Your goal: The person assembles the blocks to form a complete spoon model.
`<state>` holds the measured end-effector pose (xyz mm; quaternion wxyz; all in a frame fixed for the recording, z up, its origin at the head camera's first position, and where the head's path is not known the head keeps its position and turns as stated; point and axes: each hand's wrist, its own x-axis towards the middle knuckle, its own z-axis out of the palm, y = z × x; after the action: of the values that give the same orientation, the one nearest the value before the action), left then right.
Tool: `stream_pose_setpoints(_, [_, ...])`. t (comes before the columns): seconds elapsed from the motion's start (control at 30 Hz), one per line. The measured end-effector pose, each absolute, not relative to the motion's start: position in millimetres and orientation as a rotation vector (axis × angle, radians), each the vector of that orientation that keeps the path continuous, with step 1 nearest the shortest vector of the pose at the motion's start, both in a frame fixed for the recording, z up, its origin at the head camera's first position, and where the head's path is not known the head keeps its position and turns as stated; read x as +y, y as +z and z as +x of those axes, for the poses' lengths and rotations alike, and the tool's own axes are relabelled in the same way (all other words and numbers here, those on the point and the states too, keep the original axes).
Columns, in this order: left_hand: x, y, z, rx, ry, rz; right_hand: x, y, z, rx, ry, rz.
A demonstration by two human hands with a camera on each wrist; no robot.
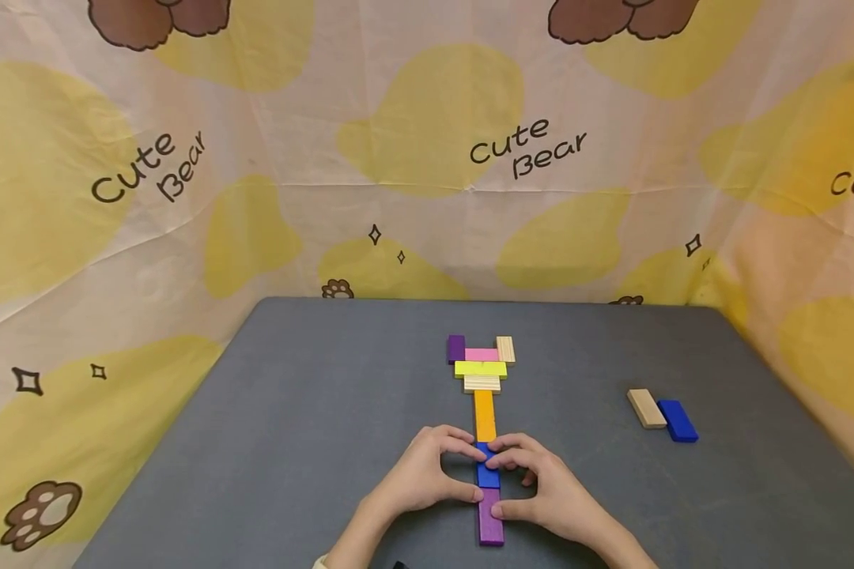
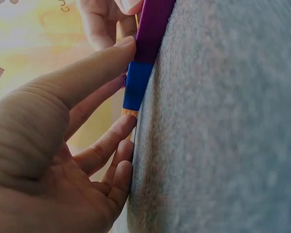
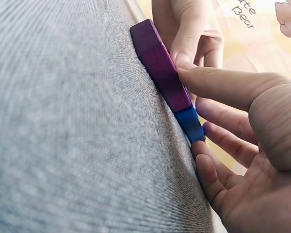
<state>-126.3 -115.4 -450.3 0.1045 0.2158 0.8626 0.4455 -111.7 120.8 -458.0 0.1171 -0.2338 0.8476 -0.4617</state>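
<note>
A row of flat wooden blocks runs lengthwise on the table: an orange block [image 1: 485, 416], a blue block [image 1: 488, 476] and a purple block [image 1: 491, 528] nearest me. My left hand [image 1: 427, 471] lies along the row's left side, thumb on the purple block's edge, fingertips by the blue one. From the right side, my right hand [image 1: 541, 488] mirrors it, its thumb touching the purple block and its fingertips at the blue block. Both wrist views show the fingers extended against the sides. The fingertips partly cover the blue block.
Beyond the orange block, the row continues with a plain wood block [image 1: 481, 385], a yellow-green block [image 1: 480, 370], a pink block [image 1: 481, 355], a dark purple block [image 1: 456, 349] and another wood block [image 1: 505, 349]. A wood block [image 1: 646, 408] and a blue block [image 1: 678, 420] lie at right.
</note>
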Motion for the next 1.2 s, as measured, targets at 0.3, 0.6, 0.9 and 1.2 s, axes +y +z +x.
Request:
stream_pose_setpoints(0.3, [-110.9,-450.3,-126.6,2.54,1.335,0.64,123.7,-455.8,-111.0,2.473,-1.36,-0.676])
stream_pose_setpoints(0.6, [-112.3,-448.0,-127.4,2.554,1.31,0.605,122.2,-455.7,-112.8,2.474,-1.364,-0.682])
stream_pose_setpoints(0.9, [-113.3,-448.5,-125.6,2.55,1.283,0.595,122.3,-455.8,-111.8,2.456,-1.37,-0.673])
stream_pose_setpoints(1.2, [-111.7,-451.9,-123.8,2.569,1.297,0.626,122.7,-456.5,-110.6,2.471,-1.362,-0.673])
